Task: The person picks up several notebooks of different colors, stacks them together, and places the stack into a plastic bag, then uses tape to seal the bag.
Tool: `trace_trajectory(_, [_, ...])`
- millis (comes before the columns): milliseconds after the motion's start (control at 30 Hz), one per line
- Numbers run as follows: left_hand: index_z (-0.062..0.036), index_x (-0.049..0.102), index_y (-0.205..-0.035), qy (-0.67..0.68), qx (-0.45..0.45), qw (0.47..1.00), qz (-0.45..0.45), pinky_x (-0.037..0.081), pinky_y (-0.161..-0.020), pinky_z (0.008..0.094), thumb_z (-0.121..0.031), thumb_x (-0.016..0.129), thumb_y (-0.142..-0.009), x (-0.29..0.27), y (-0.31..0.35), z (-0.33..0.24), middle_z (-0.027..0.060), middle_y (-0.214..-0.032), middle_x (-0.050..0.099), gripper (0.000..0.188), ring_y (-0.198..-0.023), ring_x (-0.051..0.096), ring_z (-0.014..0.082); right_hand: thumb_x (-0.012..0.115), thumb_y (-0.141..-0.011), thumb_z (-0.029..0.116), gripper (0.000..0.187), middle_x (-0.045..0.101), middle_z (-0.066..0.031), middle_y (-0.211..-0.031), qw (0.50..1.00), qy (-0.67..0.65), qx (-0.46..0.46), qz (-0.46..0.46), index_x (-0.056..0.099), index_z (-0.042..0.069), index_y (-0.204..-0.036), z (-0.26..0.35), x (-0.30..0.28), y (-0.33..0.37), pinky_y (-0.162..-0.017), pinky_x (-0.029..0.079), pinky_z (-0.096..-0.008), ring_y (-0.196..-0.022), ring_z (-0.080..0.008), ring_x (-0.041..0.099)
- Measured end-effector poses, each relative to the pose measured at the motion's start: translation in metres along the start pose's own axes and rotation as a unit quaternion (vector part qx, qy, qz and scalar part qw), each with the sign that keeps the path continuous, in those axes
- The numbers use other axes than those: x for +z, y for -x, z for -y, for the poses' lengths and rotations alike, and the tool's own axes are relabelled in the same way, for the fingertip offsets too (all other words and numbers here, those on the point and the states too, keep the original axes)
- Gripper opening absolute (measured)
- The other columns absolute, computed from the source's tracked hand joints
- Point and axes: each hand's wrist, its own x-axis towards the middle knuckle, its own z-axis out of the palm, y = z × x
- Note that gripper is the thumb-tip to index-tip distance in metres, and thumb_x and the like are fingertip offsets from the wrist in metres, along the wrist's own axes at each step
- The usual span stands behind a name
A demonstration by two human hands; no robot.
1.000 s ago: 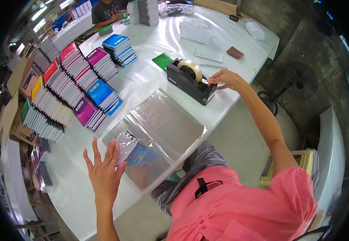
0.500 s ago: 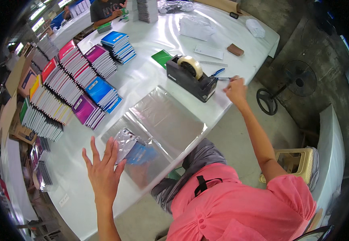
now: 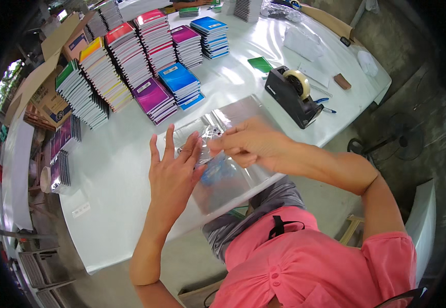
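— Looking down from the head view, what do I have closest?

— My left hand (image 3: 174, 167), palm down with its fingers (image 3: 170, 143) spread and released, pressing flat on a crinkled clear plastic sleeve (image 3: 217, 174) at the near edge of the bench (image 3: 115, 169). Something blue shows through the film; I cannot tell what it is.

— And the other hand?

— My right hand (image 3: 251, 143) sits just beside the left, above the same sleeve, thumb and forefinger pinched together. Whether there is a strip of tape between them I cannot tell; it is too thin to see.

— What lies past the hands?

— The sleeve rests on a glossy, smooth stack of flat clear bags (image 3: 243, 115). To the right stands a heavy black tape dispenser (image 3: 292, 97) carrying a pale roll, with a blue pen (image 3: 323, 105) next to it and a green booklet (image 3: 260, 64) behind.

— Farther out?

— Neat rectangular stacks of notebooks (image 3: 130, 66), covers in purple, blue, red, yellow and green, rows running to the far edge of the white, shiny bench. Cardboard boxes (image 3: 43, 82) stand at the far left.
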Motion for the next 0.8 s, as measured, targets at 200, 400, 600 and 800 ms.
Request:
trace_trajectory(200, [-0.0110, 0.061, -0.121, 0.022, 0.000, 0.999, -0.024, 0.019, -0.111, 0.0553, -0.025, 0.069, -0.080, 0.007, 0.004, 0.003, -0.0021, -0.134, 0.053, 0.045, -0.135, 0.033, 0.0313, 0.068, -0.087, 0.019, 0.020, 0.036, 0.0052, -0.055, 0.993, 0.067, 0.064, -0.069, 0.062, 0.000, -0.083, -0.037, 0.014, -0.009, -0.042, 0.015, -0.0241, -0.045, -0.0039, 0.025])
trace_trajectory(400, [-0.0122, 0.058, -0.125, 0.021, -0.007, 1.000, -0.008, 0.019, -0.111, 0.0551, -0.028, 0.068, -0.080, 0.006, 0.004, 0.007, -0.0024, -0.134, 0.053, 0.049, -0.136, 0.033, 0.0303, 0.069, -0.087, 0.026, 0.028, 0.038, 0.0045, -0.057, 0.994, 0.011, 0.024, -0.110, 0.063, -0.001, -0.086, -0.061, 0.018, -0.008, -0.041, 0.017, -0.0239, -0.046, -0.0042, 0.028])
trace_trajectory(600, [-0.0093, 0.051, -0.132, 0.108, -0.012, 0.994, 0.015, 0.026, -0.107, 0.0541, -0.036, 0.068, -0.081, 0.007, -0.012, 0.025, 0.0063, -0.136, 0.051, 0.060, -0.133, 0.035, 0.0358, 0.069, -0.087, 0.026, 0.028, 0.047, 0.0030, -0.055, 0.988, 0.014, -0.070, -0.134, 0.064, 0.002, -0.074, -0.084, 0.019, -0.016, -0.039, 0.022, -0.0218, -0.047, -0.0031, 0.038])
trace_trajectory(800, [-0.0073, 0.042, -0.139, 0.441, -0.112, 0.871, 0.186, 0.034, -0.105, 0.0380, -0.026, 0.067, -0.084, 0.023, -0.032, 0.042, 0.0156, -0.142, 0.043, 0.063, -0.131, 0.042, 0.0341, 0.060, -0.091, 0.035, 0.041, 0.052, -0.0179, -0.051, 0.755, 0.509, -0.343, -0.231, 0.065, -0.002, -0.074, -0.113, -0.001, -0.044, -0.042, 0.037, -0.0376, -0.040, -0.0278, 0.044])
